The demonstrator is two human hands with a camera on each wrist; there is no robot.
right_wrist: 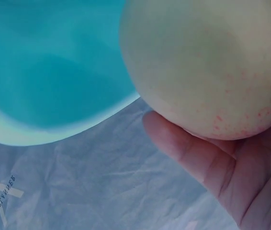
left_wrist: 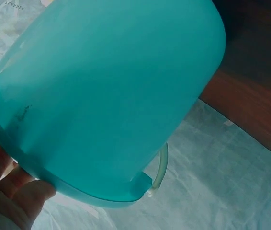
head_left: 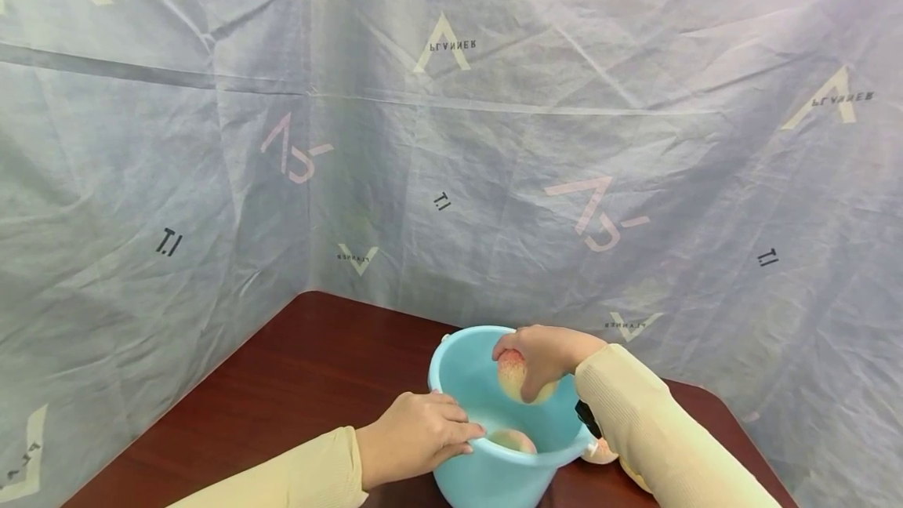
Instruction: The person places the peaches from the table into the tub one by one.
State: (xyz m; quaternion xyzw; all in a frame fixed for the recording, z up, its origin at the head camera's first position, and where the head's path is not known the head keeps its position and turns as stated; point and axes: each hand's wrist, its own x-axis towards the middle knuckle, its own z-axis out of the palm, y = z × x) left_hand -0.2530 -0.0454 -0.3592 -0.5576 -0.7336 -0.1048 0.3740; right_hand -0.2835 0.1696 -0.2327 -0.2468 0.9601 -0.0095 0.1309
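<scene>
Right fingers (head_left: 503, 344) grip a peach (head_left: 511, 374) — the bucket (head_left: 491, 483) (partly) hides another peach (head_left: 513, 440)

Right hand (right_wrist: 243, 172) grips round pale-yellow, red-speckled fruit (right_wrist: 207, 67); blue curved-rim bucket (right_wrist: 54, 72) beyond fingertip; grey printed cloth (right_wrist: 102, 177) behind hand.

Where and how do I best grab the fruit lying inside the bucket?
Probably around its rounded sides, from above through the open top: the lower fruit lies inside the bucket, whose wall blocks a sideways approach and whose near side hides part of it. The right hand, holding another fruit, is at the opening.
</scene>
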